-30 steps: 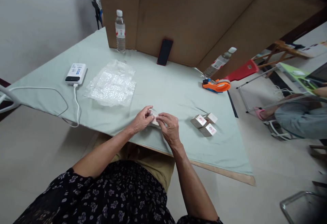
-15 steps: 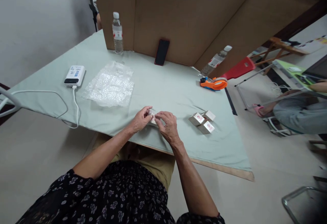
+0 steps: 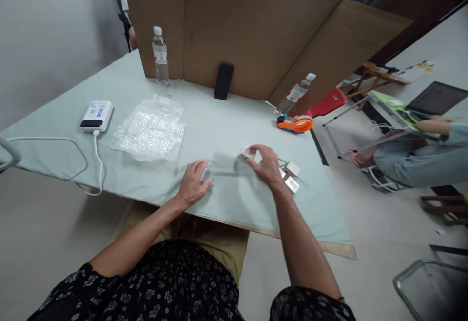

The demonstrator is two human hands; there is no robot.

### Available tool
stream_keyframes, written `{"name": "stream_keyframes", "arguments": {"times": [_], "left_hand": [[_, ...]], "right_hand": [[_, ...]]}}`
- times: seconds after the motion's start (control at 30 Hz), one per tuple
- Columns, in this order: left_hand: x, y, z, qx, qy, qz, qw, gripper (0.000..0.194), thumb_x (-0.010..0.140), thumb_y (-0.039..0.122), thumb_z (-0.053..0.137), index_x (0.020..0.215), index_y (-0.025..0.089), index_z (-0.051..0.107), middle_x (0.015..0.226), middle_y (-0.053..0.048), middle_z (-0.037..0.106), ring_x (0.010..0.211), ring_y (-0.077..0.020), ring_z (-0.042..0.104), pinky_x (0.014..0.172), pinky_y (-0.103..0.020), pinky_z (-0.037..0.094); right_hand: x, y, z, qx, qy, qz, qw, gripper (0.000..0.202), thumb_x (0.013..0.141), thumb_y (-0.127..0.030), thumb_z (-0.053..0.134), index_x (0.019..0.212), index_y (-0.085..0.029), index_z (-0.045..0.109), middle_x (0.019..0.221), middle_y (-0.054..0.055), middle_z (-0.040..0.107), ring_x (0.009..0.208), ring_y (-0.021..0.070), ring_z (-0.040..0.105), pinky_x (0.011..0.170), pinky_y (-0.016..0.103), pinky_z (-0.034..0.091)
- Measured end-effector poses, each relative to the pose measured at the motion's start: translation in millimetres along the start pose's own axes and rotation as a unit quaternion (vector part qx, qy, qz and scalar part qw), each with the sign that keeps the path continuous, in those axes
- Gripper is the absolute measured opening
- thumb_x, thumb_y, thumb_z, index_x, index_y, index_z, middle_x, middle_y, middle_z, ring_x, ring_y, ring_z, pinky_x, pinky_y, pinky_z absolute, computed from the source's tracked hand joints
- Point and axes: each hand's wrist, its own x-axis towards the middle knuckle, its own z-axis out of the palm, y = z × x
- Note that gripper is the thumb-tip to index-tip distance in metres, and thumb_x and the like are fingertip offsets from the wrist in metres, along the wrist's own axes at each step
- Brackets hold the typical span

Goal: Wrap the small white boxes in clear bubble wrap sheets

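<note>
My right hand (image 3: 266, 164) grips a small white box (image 3: 247, 153) between thumb and fingers, over the right half of the cloth-covered table (image 3: 215, 130). The box is blurred and partly hidden by my fingers. Just right of that hand sit several small boxes (image 3: 292, 184) in a cluster, white with a round red mark; my hand covers part of them. My left hand (image 3: 193, 184) is near the table's front edge, thumb and fingers apart, holding nothing.
Bubble wrap (image 3: 149, 128) and a white power bank (image 3: 97, 116) with a cable lie left. A phone (image 3: 223, 81) leans on the cardboard screen (image 3: 226, 28), between two water bottles (image 3: 160, 57). An orange tape dispenser (image 3: 295, 124) sits right. Another person (image 3: 405, 160) sits beyond.
My right hand has carried the small box away from my left hand, rightward toward the cluster. My left hand has let go and opened. The camera view has shifted slightly.
</note>
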Motion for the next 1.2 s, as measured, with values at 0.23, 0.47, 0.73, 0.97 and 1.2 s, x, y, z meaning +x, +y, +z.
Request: {"name": "stream_keyframes", "arguments": {"times": [0.23,0.47,0.73,0.97,1.2], "left_hand": [[-7,7,-1.5,0.094,-0.007,0.047,0.994,0.046,0.083,0.018,0.057,0.128,0.015,0.058,0.13,-0.017,0.057,0.12,-0.0313,0.05,0.107,-0.049,0.041],[-13,-18,-91.9,0.252,0.059,0.029,0.966,0.06,0.077,0.015,0.06,0.137,0.022,0.054,0.157,-0.013,0.036,0.148,-0.0389,0.021,0.118,-0.06,0.018],[14,-56,-137.2,0.299,0.1,0.037,0.948,0.019,0.089,0.021,0.054,0.086,0.021,0.072,0.121,-0.011,0.07,0.132,-0.0346,0.051,0.112,-0.061,0.027],[-18,15,-39.1,0.22,-0.05,0.2,0.953,0.024,0.094,0.011,0.047,0.094,0.02,0.069,0.107,-0.005,0.075,0.118,-0.0233,0.062,0.113,-0.054,0.031],[-54,39,-13.5,0.242,-0.181,0.2,0.932,0.019,0.094,0.013,0.049,0.095,0.017,0.067,0.107,-0.009,0.073,0.111,-0.0241,0.061,0.111,-0.056,0.033]], "right_hand": [[48,94,-10,-0.107,-0.031,0.187,0.976,0.039,0.074,-0.025,0.064,0.112,-0.018,0.065,0.119,0.015,0.069,0.115,0.0352,0.058,0.098,0.054,0.04],[1,109,-32,-0.124,-0.01,0.105,0.987,0.05,0.08,-0.039,0.063,0.127,-0.021,0.061,0.137,0.015,0.06,0.127,0.0339,0.053,0.101,0.051,0.042],[-65,86,-38,-0.258,-0.091,0.123,0.954,0.049,0.074,-0.044,0.069,0.115,-0.018,0.066,0.137,0.018,0.058,0.133,0.0413,0.043,0.1,0.058,0.039],[-55,38,-43,-0.126,0.014,0.089,0.988,0.038,0.074,-0.046,0.067,0.102,-0.02,0.066,0.126,0.015,0.063,0.118,0.0355,0.057,0.096,0.054,0.044],[-54,-69,-35,0.116,0.037,-0.035,0.992,0.038,0.078,-0.038,0.071,0.11,-0.023,0.058,0.121,0.011,0.064,0.113,0.0272,0.06,0.094,0.044,0.049]]}}
